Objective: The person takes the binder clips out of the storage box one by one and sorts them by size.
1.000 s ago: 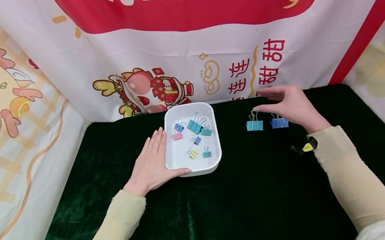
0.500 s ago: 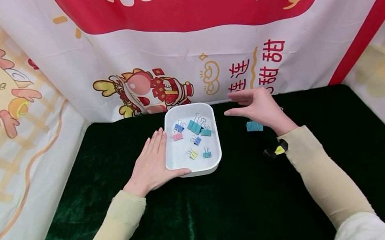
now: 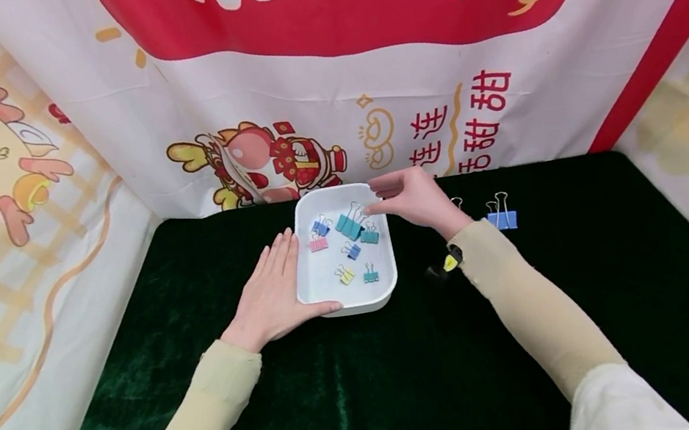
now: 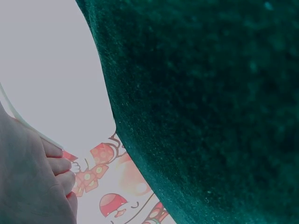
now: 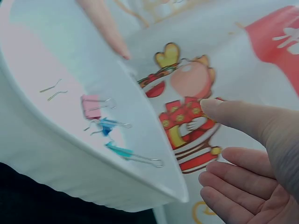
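My left hand (image 3: 265,290) lies along the left side of a white plastic tray (image 3: 312,290), fingers straight and thumb at the near rim. Inside are small binder clips: a large teal clip (image 3: 349,226), a smaller teal clip (image 3: 369,237), a blue clip (image 3: 321,229), a pink clip (image 3: 318,244), a yellow clip (image 3: 345,276) and others. Over the tray's far right rim reaches my right hand (image 3: 419,200). In the right wrist view its thumb and fingers are apart with nothing between them, and the pink clip (image 5: 91,107) shows in the tray.
On the dark green velvet cloth (image 3: 442,379) to the right stands a large blue binder clip (image 3: 503,220). Beside it, only the wire handle (image 3: 457,202) of a teal clip shows past my right wrist. A printed curtain (image 3: 299,88) hangs directly behind.
My right hand has moved left, from above the two large clips on the cloth to the tray's far right rim. The left hand and tray have stayed put.
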{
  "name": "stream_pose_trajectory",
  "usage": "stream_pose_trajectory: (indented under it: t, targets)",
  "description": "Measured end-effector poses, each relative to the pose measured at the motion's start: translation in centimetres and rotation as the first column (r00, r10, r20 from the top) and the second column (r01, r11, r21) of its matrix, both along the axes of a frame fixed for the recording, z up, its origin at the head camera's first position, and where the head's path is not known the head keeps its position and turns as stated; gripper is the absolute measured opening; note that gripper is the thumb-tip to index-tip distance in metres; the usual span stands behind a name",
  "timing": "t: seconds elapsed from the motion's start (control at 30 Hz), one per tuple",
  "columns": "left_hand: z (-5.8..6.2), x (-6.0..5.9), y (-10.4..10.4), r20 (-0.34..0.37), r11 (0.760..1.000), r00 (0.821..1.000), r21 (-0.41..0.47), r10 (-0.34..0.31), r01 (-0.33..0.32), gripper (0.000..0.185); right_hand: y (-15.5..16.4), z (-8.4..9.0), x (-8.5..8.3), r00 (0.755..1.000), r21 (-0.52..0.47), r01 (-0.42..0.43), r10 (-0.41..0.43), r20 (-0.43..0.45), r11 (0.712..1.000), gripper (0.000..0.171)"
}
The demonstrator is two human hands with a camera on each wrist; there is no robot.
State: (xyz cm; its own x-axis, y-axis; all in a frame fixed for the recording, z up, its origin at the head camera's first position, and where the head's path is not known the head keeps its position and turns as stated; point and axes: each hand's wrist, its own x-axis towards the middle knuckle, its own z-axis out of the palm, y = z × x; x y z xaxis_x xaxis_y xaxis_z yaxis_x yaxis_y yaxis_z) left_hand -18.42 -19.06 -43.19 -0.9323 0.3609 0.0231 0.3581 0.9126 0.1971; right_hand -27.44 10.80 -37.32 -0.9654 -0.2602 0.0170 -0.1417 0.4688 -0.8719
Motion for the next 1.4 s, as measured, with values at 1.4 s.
stream_pose_trajectory:
  t: [1.4]
  targets:
    - [0.1, 0.2, 0.0, 0.011, 1.0, 1.0, 0.007, 0.009, -0.009, 0.13, -6.2, -2.3, -3.2, 0.989, 0.302, -0.143, 0.126, 0.075, 0.943, 0.024]
